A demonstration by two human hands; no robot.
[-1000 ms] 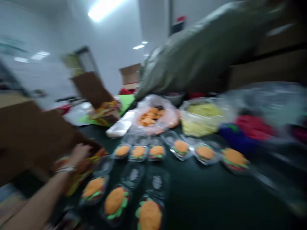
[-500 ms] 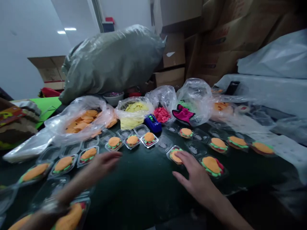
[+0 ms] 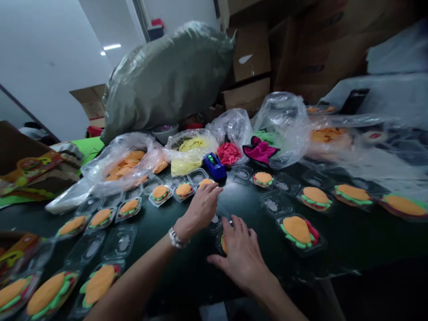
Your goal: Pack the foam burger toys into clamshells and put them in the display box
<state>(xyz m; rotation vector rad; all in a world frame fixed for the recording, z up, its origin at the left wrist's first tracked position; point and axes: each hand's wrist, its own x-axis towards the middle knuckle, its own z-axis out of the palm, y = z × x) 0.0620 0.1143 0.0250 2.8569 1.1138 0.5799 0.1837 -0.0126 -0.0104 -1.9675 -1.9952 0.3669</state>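
Under my right hand (image 3: 242, 252) is a clear plastic clamshell box (image 3: 215, 224) with a toy burger (image 3: 224, 244) in it. Thumb and fingers span the box, hiding most of it. My left hand (image 3: 200, 205) hangs just beyond and left of it, fingers stretched out to the right, holding nothing. Behind its fingertips, partly covered, is another boxed burger (image 3: 205, 182). Two more open boxes with burgers, a nearer one (image 3: 160, 193) and its neighbour (image 3: 184, 190), stand to the left. A burger with orange bun and green frill (image 3: 298, 231) lies right of my right hand.
Plastic bags of orange pieces (image 3: 129, 162), yellow pieces (image 3: 193, 143) and red pieces (image 3: 228, 153) line the back. A blue tape dispenser (image 3: 215, 166) stands before them. More boxed burgers (image 3: 100, 285) sit at left. A large grey sack (image 3: 167, 80) and cartons rise behind.
My right hand has drawn the boxed burger nearer and to the left. My left hand has swung right from the left-hand boxes toward it. The view has shifted slightly.
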